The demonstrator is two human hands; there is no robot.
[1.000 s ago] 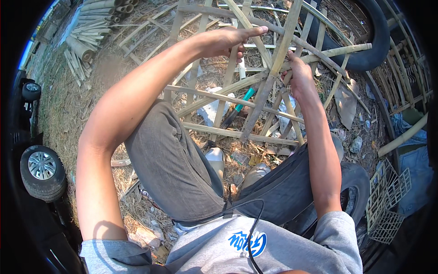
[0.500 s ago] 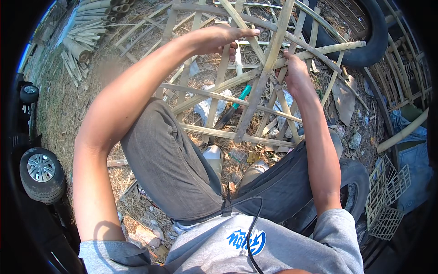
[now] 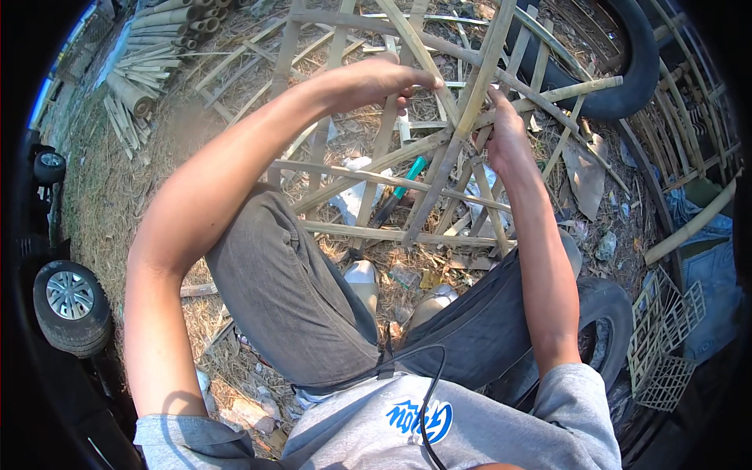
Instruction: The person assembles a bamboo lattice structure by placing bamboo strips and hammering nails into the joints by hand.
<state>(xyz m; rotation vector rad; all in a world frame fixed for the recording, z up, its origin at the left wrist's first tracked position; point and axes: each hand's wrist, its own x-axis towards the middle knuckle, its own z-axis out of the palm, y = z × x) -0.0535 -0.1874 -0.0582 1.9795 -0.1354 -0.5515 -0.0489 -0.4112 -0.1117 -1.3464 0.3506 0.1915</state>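
A lattice of split bamboo strips (image 3: 427, 206) stands in front of my knees, its strips crossing at many angles. My left hand (image 3: 380, 84) reaches in from the left, its fingers curled at the lattice and its thumb pressed against a slanting bamboo strip near the crossing. On the other side of that crossing, my right hand (image 3: 509, 139) is closed around a strip, thumb pointing up; its fingers are partly hidden. Below, seen through the gaps, a knife with a green handle (image 3: 410, 177) lies on the littered ground.
Bamboo poles and split pieces (image 3: 160, 35) are stacked at the far left. A black tire (image 3: 638, 86) lies at the far right, another tire (image 3: 615, 317) beside my right leg. Woven bamboo pieces (image 3: 662, 337) rest at the right. A vehicle wheel (image 3: 70, 294) stands at the left.
My left hand has come down slightly, its thumb now lower against the slanting strip. My right hand stays near the crossing, and the lattice has shifted slightly.
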